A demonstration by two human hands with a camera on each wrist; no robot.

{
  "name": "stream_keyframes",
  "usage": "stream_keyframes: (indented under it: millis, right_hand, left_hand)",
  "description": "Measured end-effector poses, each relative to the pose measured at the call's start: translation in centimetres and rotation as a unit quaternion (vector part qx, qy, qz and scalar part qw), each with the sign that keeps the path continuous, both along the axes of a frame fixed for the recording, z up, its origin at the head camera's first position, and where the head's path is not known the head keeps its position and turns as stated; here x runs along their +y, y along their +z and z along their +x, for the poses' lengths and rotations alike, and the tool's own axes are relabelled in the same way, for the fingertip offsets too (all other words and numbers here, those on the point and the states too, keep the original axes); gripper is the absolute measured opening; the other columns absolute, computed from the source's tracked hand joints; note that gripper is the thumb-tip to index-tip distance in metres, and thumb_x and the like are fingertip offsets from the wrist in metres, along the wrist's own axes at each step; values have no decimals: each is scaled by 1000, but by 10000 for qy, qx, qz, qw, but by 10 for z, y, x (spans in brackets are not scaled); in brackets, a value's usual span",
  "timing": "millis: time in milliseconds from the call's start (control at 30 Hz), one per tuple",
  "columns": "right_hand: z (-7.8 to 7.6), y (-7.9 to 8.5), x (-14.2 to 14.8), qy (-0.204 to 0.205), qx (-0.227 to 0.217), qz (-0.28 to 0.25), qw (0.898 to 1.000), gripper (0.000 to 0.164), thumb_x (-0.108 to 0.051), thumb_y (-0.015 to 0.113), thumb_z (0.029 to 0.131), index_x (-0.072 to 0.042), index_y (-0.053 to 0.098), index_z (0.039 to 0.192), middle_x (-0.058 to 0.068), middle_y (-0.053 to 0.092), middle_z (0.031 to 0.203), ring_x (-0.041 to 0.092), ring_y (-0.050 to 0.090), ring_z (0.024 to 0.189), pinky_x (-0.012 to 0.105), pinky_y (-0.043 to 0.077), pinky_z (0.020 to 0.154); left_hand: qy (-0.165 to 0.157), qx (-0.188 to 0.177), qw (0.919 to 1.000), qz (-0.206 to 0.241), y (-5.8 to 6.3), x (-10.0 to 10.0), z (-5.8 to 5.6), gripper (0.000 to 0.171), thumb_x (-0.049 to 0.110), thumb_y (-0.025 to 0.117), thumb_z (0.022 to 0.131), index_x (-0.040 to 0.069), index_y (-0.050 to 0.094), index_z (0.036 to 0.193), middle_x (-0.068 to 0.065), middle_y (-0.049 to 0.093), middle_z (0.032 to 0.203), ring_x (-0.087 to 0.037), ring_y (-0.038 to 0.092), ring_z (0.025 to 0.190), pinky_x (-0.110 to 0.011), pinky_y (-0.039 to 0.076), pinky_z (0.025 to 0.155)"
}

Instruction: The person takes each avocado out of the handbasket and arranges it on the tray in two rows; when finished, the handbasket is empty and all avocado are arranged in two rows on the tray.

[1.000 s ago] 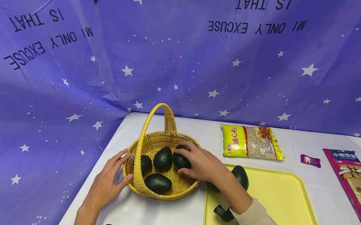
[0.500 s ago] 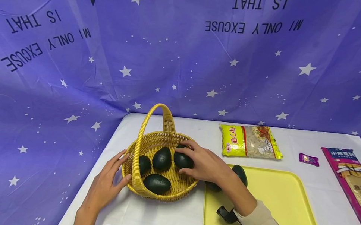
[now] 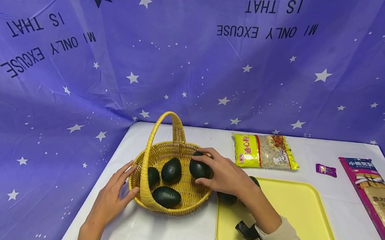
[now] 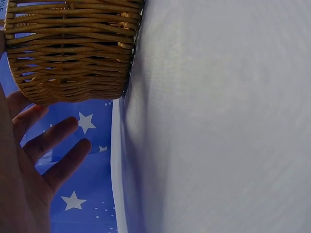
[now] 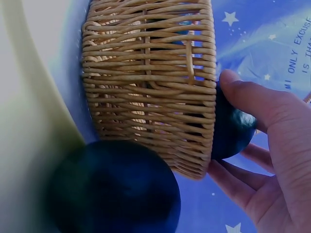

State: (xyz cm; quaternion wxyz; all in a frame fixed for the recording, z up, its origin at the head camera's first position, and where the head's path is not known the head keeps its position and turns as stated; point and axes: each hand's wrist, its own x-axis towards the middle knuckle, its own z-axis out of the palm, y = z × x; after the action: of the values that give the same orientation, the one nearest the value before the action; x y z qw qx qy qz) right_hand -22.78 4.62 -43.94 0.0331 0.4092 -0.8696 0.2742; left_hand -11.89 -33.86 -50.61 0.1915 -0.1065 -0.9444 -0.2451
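My right hand (image 3: 225, 174) grips a dark green avocado (image 3: 200, 170) at the right rim of a yellow wicker basket (image 3: 185, 211) with a tall handle. In the right wrist view, this avocado (image 5: 232, 128) shows above the rim, between thumb and fingers. Three more lie inside: an upright avocado (image 3: 172, 170), a sideways avocado (image 3: 167, 197) and an avocado (image 3: 152, 177) partly behind the handle. My left hand (image 3: 110, 196) rests against the basket's left side. Its fingers (image 4: 65, 162) are spread and fairly straight in the left wrist view.
A yellow tray (image 3: 295, 224) lies right of the basket. On its left part are an avocado (image 3: 227, 198) and another avocado (image 3: 254, 181), partly hidden by my forearm. Behind are a yellow food packet (image 3: 266, 152) and a small purple packet (image 3: 325, 170). A long magenta packet (image 3: 377, 202) lies far right.
My right hand has moved slightly right with the avocado, from inside the basket to its right rim. The left hand stays at the basket's left side. The head view has shifted a little.
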Motion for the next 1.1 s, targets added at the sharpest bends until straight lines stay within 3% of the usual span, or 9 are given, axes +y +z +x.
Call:
stream_keyframes:
  millis: [333, 533, 600, 733, 833, 1100]
  right_hand:
    - [10, 6, 13, -265, -150, -140, 9994, 71, -41, 89, 91, -24, 62, 154, 6, 51, 160, 25, 70, 121, 44, 64, 92]
    - [14, 10, 20, -372, -165, -102, 9991, 70, -43, 86, 93, -25, 60, 155, 3, 49, 162, 7, 69, 81, 30, 61, 72]
    - [14, 12, 23, -382, -151, -88, 9991, 70, -44, 86, 93, -25, 60, 156, 3, 48, 163, 6, 68, 76, 28, 60, 69]
    - [16, 14, 30, -450, -33, -106, 9989, 70, -43, 86, 93, -25, 61, 155, 4, 48, 163, 18, 73, 105, 36, 64, 80]
    - [17, 13, 36, -484, 70, -172, 9987, 71, -42, 88, 91, -24, 62, 154, 6, 49, 162, 29, 69, 123, 43, 64, 89]
    - [20, 9, 48, -479, 300, -287, 9980, 70, -39, 89, 91, -21, 63, 153, 8, 50, 161, 30, 67, 128, 42, 65, 88]
  left_hand:
    - [-36, -24, 10000, -12, -1, 0, -2, 70, 32, 75, 102, 23, 46, 165, 3, 38, 173, -27, 69, 122, -52, 62, 94]
    - [-49, 14, 10000, -17, -2, -2, -1, 71, 31, 75, 101, 24, 46, 165, 5, 38, 173, -25, 66, 125, -49, 62, 94]
    - [-50, 25, 10000, 2, -3, -2, -1, 71, 30, 75, 101, 23, 47, 165, 5, 38, 173, -25, 65, 128, -49, 62, 94]
    - [-61, 6, 10000, 32, -2, -1, -1, 70, 30, 75, 101, 22, 47, 165, 4, 38, 173, -24, 65, 127, -49, 62, 94]
    - [-56, -27, 10000, 43, -2, 0, -1, 70, 31, 74, 102, 24, 46, 166, 4, 38, 173, -24, 67, 123, -50, 62, 93]
    - [8, -121, 9999, 54, 0, 0, 1, 69, 33, 73, 103, 23, 46, 165, 4, 38, 173, -25, 67, 125, -52, 62, 94]
